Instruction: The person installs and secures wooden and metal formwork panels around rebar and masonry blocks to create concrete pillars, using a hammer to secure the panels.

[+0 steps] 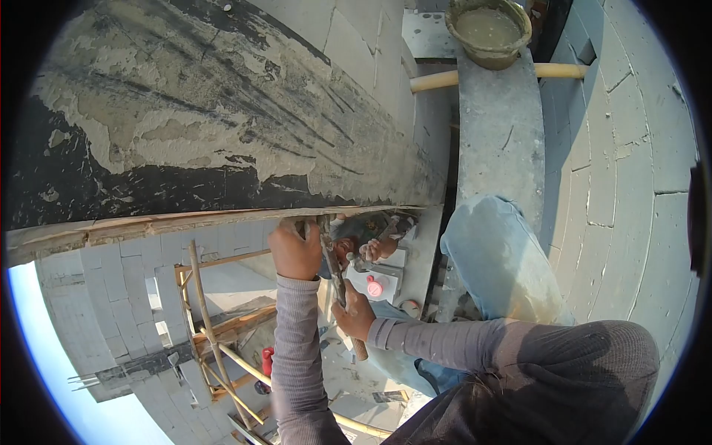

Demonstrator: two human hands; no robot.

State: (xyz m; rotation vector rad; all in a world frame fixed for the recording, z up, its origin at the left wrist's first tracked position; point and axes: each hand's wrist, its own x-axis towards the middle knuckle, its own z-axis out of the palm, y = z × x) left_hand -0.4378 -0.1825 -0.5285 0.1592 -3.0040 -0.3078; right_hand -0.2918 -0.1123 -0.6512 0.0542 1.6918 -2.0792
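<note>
The tool [334, 268] pointed endwise at the beam [215, 137], my right hand [356, 314] wrapped round it, my left hand [294, 254] curled nearer the beam, its hold I couldn't tell!

Layout: beam upper left, plank right of centre, walls at both sides.
Beam [178, 111] spans the upper left of the frame, its lower edge running to the centre. Plank [500, 133] runs down from the upper right; bucket [489, 33] sits on its top end; pole [561, 70] crosses beneath it, showing on both sides. Block wall [623, 148] lies right of the plank; far wall [111, 289], lower left, below the beam. Pole scaffold [202, 300] stands right of the far wall. Knee [493, 241] overlaps the plank's lower part. Tool [334, 263] lies at centre, just below the beam edge; a co-worker's hand [380, 249] is right of the tool, left of the plank.
</note>
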